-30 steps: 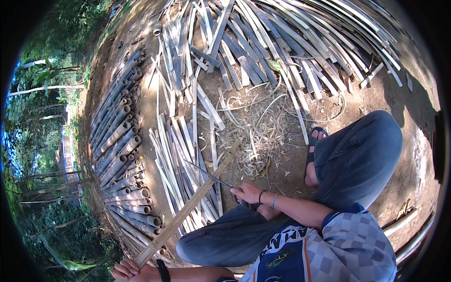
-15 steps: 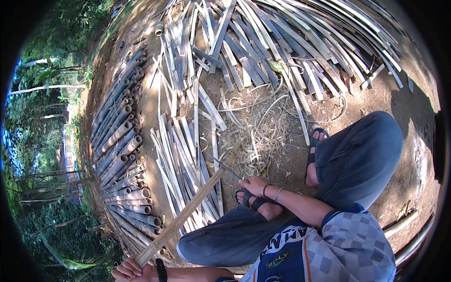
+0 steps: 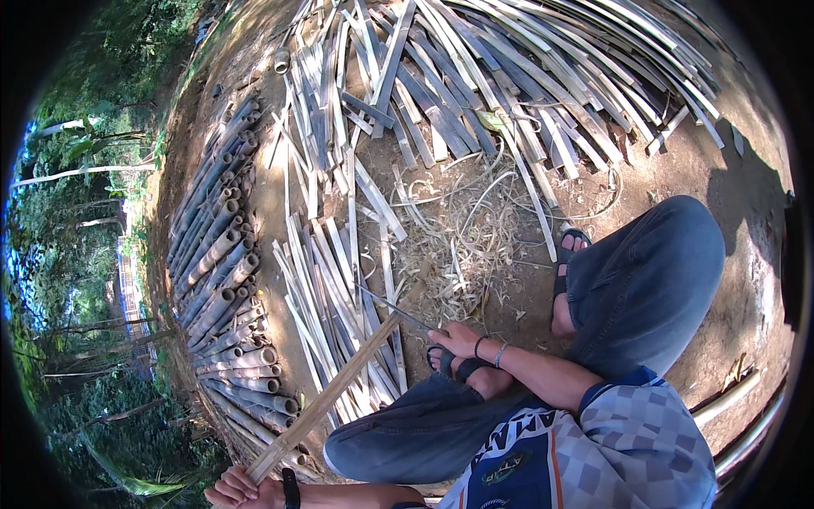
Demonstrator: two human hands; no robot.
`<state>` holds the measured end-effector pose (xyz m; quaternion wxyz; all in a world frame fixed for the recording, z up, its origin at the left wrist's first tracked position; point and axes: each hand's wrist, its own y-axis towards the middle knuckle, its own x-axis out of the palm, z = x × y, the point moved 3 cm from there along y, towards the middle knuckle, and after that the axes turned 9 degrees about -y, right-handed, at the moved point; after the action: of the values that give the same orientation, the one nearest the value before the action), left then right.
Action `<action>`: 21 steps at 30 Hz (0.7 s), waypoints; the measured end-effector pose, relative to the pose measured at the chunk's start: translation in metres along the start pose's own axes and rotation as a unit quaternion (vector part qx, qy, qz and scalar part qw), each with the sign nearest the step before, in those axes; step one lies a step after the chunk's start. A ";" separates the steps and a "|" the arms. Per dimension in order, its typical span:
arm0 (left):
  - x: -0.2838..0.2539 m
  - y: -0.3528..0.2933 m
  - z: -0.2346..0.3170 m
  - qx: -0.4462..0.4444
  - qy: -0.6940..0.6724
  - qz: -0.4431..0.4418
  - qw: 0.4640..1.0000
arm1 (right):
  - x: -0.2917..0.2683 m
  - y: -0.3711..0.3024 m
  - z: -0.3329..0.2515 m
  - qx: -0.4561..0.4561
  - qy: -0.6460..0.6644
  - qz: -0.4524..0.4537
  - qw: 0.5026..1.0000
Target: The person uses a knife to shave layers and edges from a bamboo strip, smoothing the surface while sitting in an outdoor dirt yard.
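At the lower left my left hand point(image 3: 235, 489) is closed around the near end of a long split bamboo strip point(image 3: 326, 393), which slants up and to the right. My right hand point(image 3: 459, 341), in front of my left foot, is closed on a knife, its handle mostly hidden by the fingers. The knife's thin dark blade point(image 3: 410, 319) points up and left and crosses the far end of the strip, seemingly touching it. Beneath the strip lies a pile of pale split bamboo strips point(image 3: 326, 293).
Curly bamboo shavings point(image 3: 466, 246) cover the ground ahead. Many more split strips point(image 3: 509, 76) fan out at the far side. Stacked bamboo poles point(image 3: 222, 246) lie at left, with green trees beyond. My bent legs point(image 3: 649, 271) and sandalled feet frame the work; a pole point(image 3: 729, 397) lies at right.
The knife blade has slid slightly left across the strip's far end, the right hand moving a little with it. The view has shifted slightly; the left hand keeps its grip.
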<state>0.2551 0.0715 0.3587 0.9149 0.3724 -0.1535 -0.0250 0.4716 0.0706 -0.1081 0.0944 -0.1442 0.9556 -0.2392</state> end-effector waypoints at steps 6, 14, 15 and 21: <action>0.006 -0.001 0.001 -0.005 0.010 -0.026 1.000 | -0.004 0.001 0.001 0.059 0.015 -0.021 0.998; 0.015 0.000 -0.002 -0.002 0.004 -0.039 0.999 | -0.008 -0.005 0.013 0.129 0.060 -0.024 0.989; 0.017 0.000 -0.004 -0.007 0.002 -0.041 0.999 | 0.000 -0.005 0.012 0.075 0.046 -0.009 0.996; 0.010 -0.001 -0.001 0.008 0.032 0.025 0.999 | -0.010 -0.002 0.020 0.122 0.026 -0.020 0.992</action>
<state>0.2649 0.0698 0.3604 0.9166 0.3768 -0.1335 0.0107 0.4869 0.0635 -0.1237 0.0820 -0.1442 0.9182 -0.3597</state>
